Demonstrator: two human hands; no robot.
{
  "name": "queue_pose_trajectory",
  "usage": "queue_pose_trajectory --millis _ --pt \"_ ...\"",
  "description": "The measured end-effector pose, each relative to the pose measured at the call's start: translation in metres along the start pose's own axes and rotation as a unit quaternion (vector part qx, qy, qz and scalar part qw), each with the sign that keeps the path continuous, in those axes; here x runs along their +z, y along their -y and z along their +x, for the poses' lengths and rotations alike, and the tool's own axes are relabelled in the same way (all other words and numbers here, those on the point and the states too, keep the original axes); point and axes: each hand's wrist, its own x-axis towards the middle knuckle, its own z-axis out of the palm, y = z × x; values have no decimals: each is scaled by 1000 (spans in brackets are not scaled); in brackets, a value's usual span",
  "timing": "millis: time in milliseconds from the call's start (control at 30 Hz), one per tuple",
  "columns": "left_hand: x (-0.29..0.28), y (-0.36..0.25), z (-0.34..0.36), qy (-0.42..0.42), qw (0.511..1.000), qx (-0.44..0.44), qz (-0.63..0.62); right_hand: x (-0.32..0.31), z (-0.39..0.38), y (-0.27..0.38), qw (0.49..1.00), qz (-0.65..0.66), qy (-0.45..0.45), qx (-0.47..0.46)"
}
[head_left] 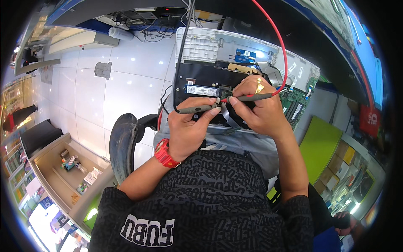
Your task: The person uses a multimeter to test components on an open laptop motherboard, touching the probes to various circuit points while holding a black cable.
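Note:
An opened laptop [197, 46] rests on my lap, showing a black interior, a long storage stick [197, 90] and a green circuit board [289, 107]. My left hand [184, 130], with a red watch at the wrist, pinches a grey probe [189, 110] on a black lead. My right hand [263, 113] grips a grey-and-red probe [256, 97] on a red lead. Both tips point at a small white connector [218, 100] near the laptop's middle; whether they touch it is too small to tell. My fingertips partly hide that area.
A chair's armrest [121, 147] is at my left, above tiled floor [84, 96]. A cabinet [67, 168] stands lower left. Dark counters with cables [151, 33] run along the top. A green panel [312, 151] is at my right; another person's hand [344, 222] shows at lower right.

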Motion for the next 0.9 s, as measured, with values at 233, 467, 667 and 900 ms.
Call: queue_pose_trajectory --millis 233,467,667,900 --pt "-3 6 8 7 993 105 46 -2 0 1 1000 -17 4 19" --pt "-7 -1 14 38 982 148 114 -3 -1 1 1000 -13 0 18" --pt "-7 8 12 41 978 176 108 -3 -2 -2 1000 -8 -2 -1" --pt "-10 7 13 62 971 189 131 -3 -3 -3 1000 -14 0 3"
